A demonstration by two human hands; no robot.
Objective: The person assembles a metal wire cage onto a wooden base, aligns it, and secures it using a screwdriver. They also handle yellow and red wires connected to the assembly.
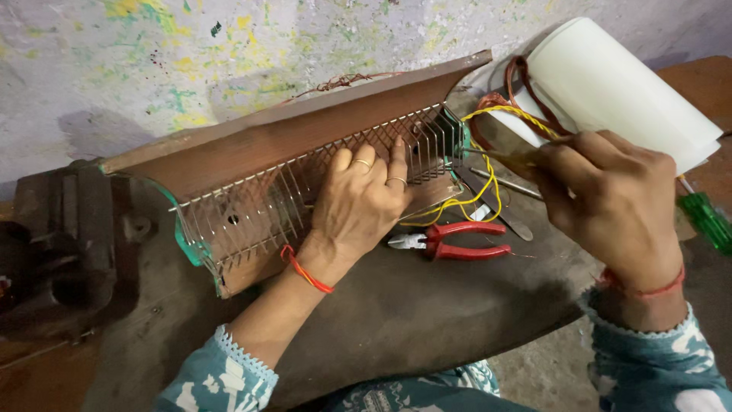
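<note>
A long brown heater housing (290,133) with a wire grille front (259,217) lies tilted on a dark workbench (427,305). My left hand (362,202) presses flat against the grille, fingers spread, wearing rings and a red wrist thread. My right hand (610,202) is closed around a thin metal tool (496,155) that points at the housing's right end, where twisted yellow wires (488,183) come out.
Red-handled pliers (454,240) lie on the bench below the wires, beside a flat metal tool (503,207). A white rolled sheet (618,84) and a green-handled screwdriver (705,221) sit at right. A dark vise (61,244) stands at left, with a paint-speckled wall behind.
</note>
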